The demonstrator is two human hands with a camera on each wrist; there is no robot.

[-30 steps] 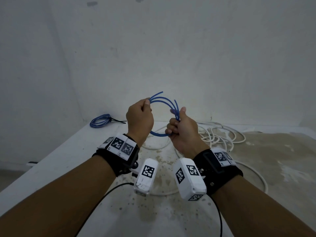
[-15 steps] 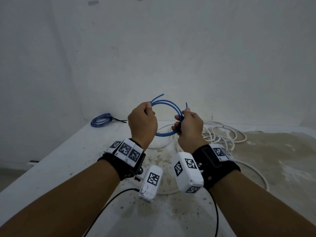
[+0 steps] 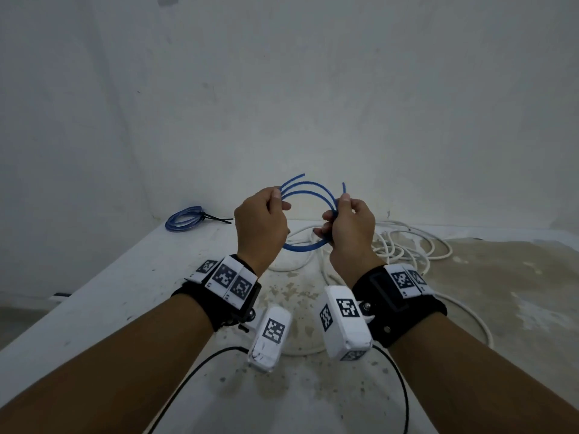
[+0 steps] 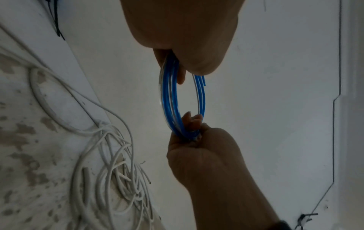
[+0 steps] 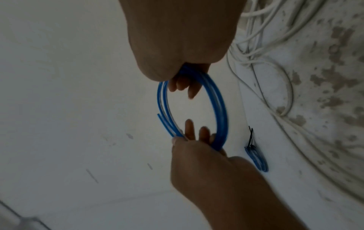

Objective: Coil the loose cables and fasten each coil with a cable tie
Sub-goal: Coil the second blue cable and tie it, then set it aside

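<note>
The cable coil (image 3: 308, 195) held up is bright blue. A second coil (image 3: 185, 219) on the desk (image 3: 103, 296) is also blue, bound with a black tie (image 3: 217, 218). The loose cables (image 3: 404, 245) are white. The desk is white, mottled with brownish-grey patches. The wrist bands (image 3: 398, 303) are black, carrying black-and-white square markers.

Blue cable coils: two, one held coil (image 3: 308, 195) of about three turns and one tied coil (image 3: 185, 218) lying on the desk (image 3: 103, 296). Black cable ties: one (image 3: 216, 218), fastened on the tied coil. White cable (image 3: 407, 245): one loose tangled heap, strands uncountable. Hands: two, left hand (image 3: 261, 225) and right hand (image 3: 352, 228).
</note>
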